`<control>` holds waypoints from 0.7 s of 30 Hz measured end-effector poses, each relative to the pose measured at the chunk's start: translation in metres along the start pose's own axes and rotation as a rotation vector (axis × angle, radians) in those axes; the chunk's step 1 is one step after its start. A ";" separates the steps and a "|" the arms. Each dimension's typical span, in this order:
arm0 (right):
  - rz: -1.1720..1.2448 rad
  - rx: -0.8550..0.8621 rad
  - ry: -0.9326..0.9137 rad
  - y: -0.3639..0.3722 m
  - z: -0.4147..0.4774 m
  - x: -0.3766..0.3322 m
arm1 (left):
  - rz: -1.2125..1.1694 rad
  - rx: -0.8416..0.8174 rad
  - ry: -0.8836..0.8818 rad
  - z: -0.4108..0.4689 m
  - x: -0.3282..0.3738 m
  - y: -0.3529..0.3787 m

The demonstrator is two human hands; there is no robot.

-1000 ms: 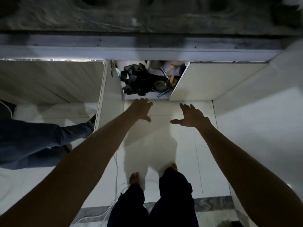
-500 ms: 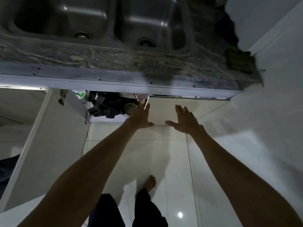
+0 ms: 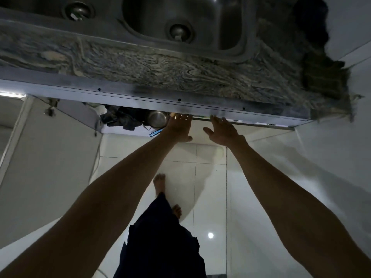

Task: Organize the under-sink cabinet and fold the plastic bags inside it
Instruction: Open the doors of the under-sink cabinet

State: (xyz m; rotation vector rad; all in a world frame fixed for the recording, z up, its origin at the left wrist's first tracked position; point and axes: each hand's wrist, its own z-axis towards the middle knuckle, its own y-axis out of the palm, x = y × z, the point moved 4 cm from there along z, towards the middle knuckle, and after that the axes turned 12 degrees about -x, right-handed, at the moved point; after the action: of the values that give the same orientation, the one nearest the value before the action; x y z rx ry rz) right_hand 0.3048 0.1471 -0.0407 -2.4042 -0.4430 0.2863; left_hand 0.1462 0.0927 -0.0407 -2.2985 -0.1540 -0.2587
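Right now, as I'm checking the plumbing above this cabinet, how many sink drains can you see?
2. The left drain is at the picture's top left, by the frame's edge; the right drain is near the top middle. The edge may hide more.

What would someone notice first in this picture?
The left hand and right hand reach up the middle, open, below the counter edge. A steel sink fills the top. Left of the hands, dark bags and a shiny pot sit in the open cabinet.
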 end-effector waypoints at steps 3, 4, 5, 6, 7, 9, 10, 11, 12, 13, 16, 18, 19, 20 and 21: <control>0.052 -0.001 -0.009 0.004 0.015 -0.003 | 0.024 -0.002 -0.011 0.009 -0.005 0.001; 0.069 0.010 -0.008 0.005 0.018 -0.002 | 0.040 0.007 -0.009 0.011 -0.006 0.001; 0.091 0.021 -0.007 0.006 0.020 -0.001 | 0.064 0.003 -0.003 0.013 -0.007 0.002; 0.107 0.030 -0.006 0.007 0.020 0.000 | 0.098 -0.004 -0.003 0.014 -0.006 0.003; 0.117 0.038 -0.005 0.009 0.020 0.000 | 0.140 -0.005 -0.010 0.014 -0.006 0.004; 0.117 0.059 -0.012 0.013 0.017 0.000 | 0.209 0.018 -0.025 0.011 -0.003 0.004; 0.114 0.068 -0.017 0.016 0.014 0.000 | 0.220 0.044 -0.023 0.010 0.001 0.005; 0.110 0.078 -0.023 0.022 0.010 0.001 | 0.216 0.078 -0.015 0.008 0.005 0.008; 0.092 0.091 -0.031 0.028 0.006 0.002 | 0.206 0.103 -0.007 0.006 0.008 0.010; 0.071 0.102 -0.039 0.035 0.001 0.002 | 0.187 0.111 0.000 0.003 0.012 0.016; 0.054 0.154 -0.032 0.058 -0.018 0.004 | 0.088 0.082 0.013 -0.006 0.018 0.038; 0.100 0.171 -0.007 0.079 -0.035 0.005 | 0.014 0.034 0.018 -0.013 0.025 0.057; 0.130 0.183 -0.004 0.091 -0.047 0.007 | -0.008 0.009 0.022 -0.020 0.032 0.066; 0.154 0.212 -0.016 0.104 -0.058 0.010 | -0.021 -0.013 0.027 -0.026 0.040 0.078; 0.163 0.238 -0.028 0.113 -0.066 0.014 | -0.039 -0.037 0.032 -0.032 0.047 0.088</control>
State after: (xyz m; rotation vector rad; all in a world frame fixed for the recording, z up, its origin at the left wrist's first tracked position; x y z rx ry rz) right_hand 0.3652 0.0327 -0.0661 -2.2077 -0.2120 0.4204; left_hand 0.2043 0.0112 -0.0716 -2.3284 -0.1797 -0.3213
